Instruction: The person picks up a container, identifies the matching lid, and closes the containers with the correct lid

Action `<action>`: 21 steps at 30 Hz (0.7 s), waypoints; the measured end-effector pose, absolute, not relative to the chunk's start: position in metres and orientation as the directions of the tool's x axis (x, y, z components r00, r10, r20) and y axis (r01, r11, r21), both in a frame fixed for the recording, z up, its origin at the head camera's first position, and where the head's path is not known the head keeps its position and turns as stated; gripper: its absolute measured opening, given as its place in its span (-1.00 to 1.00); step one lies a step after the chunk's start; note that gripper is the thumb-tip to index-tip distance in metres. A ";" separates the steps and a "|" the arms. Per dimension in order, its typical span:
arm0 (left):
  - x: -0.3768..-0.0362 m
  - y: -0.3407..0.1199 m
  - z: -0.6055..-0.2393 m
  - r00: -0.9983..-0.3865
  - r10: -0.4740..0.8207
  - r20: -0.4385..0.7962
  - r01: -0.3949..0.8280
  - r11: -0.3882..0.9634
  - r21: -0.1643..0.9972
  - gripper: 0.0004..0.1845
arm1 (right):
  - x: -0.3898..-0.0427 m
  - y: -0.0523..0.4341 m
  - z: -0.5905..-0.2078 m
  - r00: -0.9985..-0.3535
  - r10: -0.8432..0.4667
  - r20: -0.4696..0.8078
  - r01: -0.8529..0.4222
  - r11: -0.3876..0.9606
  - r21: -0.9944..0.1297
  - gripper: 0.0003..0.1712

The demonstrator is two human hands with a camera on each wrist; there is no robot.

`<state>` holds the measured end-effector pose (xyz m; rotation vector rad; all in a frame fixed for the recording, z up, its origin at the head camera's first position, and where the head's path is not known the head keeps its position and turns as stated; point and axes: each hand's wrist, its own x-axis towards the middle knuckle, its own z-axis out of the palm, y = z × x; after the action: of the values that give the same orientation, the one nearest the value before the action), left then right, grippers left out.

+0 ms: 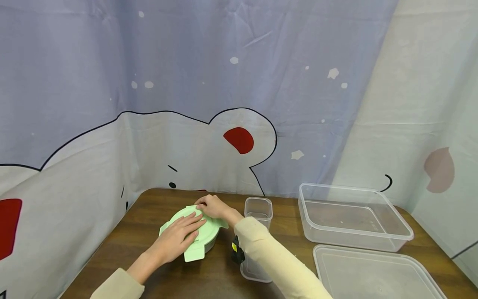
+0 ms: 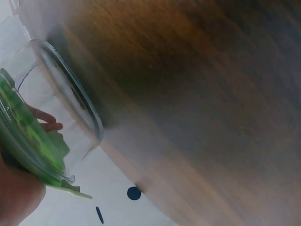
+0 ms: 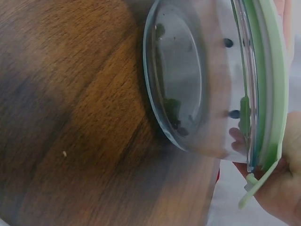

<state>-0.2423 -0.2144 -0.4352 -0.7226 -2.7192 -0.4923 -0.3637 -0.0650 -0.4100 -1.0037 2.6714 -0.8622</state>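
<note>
A round clear glass food container (image 3: pixel 188 70) with a pale green lid (image 1: pixel 207 231) stands on the wooden table. My left hand (image 1: pixel 178 237) lies on top of the lid, fingers stretched across it. At the lid's far edge, my right hand (image 1: pixel 214 206) curls its fingers over the rim beside the back flap. In the right wrist view, fingertips (image 3: pixel 237 136) show through the glass below that rim. The front locking flap (image 1: pixel 194 252) sticks outward, and the right flap (image 1: pixel 224 224) juts out too.
Right of the glass container, a small clear plastic box (image 1: pixel 258 207) stands behind a small clear lid (image 1: pixel 255 270), partly hidden by my right arm. Farther right are a large clear plastic bin (image 1: pixel 354 232) and its flat lid (image 1: pixel 373 274). A patterned curtain (image 1: pixel 186 149) hangs behind the table.
</note>
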 end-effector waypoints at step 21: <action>-0.244 -0.214 -0.437 -0.829 0.424 0.366 0.523 0.818 0.239 -0.58 | -0.368 -0.065 -0.417 -0.793 -0.609 0.039 -0.484 0.589 -0.647 -0.70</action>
<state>-0.2442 -0.2138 -0.4372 -0.7225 -2.7058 -0.4794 -0.3682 -0.0650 -0.4166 -0.9142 2.6303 -0.9859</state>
